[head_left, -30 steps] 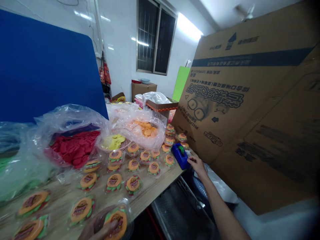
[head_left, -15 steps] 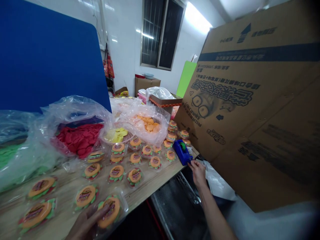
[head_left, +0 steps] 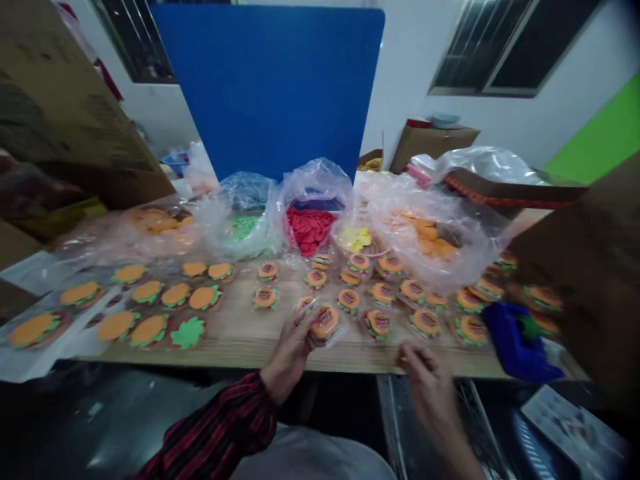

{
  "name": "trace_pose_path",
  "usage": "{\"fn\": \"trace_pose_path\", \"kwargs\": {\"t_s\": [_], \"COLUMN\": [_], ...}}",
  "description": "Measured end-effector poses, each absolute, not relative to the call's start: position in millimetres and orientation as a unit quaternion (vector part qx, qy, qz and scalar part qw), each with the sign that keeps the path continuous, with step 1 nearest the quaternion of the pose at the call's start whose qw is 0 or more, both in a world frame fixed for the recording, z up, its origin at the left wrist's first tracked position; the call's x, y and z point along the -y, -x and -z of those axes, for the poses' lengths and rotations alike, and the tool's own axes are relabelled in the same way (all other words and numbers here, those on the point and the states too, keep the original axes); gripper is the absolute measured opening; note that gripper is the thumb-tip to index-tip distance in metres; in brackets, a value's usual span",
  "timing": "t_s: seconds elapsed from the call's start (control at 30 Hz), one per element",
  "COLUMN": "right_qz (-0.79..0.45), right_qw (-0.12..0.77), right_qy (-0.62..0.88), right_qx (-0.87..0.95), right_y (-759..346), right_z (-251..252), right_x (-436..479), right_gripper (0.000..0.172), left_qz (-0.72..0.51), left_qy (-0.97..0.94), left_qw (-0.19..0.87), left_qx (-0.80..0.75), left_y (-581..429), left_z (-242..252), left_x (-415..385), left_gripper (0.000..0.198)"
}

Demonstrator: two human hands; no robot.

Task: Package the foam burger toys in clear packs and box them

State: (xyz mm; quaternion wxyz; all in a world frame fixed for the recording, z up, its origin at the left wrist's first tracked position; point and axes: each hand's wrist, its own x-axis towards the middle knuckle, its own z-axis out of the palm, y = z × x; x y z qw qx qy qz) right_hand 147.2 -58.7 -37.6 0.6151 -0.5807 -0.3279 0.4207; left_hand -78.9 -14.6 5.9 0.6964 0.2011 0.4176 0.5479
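Observation:
My left hand [head_left: 291,347], in a red striped sleeve, is closed round a clear plastic pack holding an orange burger-shaped piece [head_left: 323,323], just above the wooden table's front edge [head_left: 240,343]. My right hand [head_left: 425,377] hovers at the table edge to the right of that pack. Its fingers are curled and smeared by motion, so I cannot make out anything in them. A blue tape dispenser [head_left: 517,343] sits on the table to the right of that hand.
Several packed burger pieces [head_left: 383,293] lie in rows across the table. Behind them are plastic bags of red [head_left: 310,227], green [head_left: 245,227], yellow [head_left: 355,237] and orange pieces [head_left: 430,240]. A blue board [head_left: 275,87] stands at the back, with cardboard boxes left [head_left: 60,113] and right [head_left: 590,267].
My head has swung left, so the table is now seen head-on. My right hand left the tape dispenser and moved toward the pack, which my left hand lifted and brought toward the middle.

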Motion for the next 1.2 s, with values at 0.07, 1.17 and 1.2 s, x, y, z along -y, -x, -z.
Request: {"fn": "trace_pose_path", "kwargs": {"t_s": [0.07,1.17,1.2], "right_qz": [-0.530,-0.766,-0.778], "right_qw": [0.553,0.406,0.377], "right_qy": [0.525,0.475,0.480], "right_qx": [0.371,0.153,0.151], "right_y": [-93,98,97], "right_z": [24,91,90], "right_x": [57,54,55], "right_gripper": [0.022,0.035,0.036], "left_qz": [-0.557,-0.547,-0.558], "left_qy": [-0.211,-0.128,-0.133], "left_qw": [0.690,0.656,0.656], "left_qx": [-0.412,-0.504,-0.492], "left_y": [82,223,227], "left_z": [-8,48,48], "left_x": [18,55,57], "left_gripper": [0.030,0.045,0.042]}}
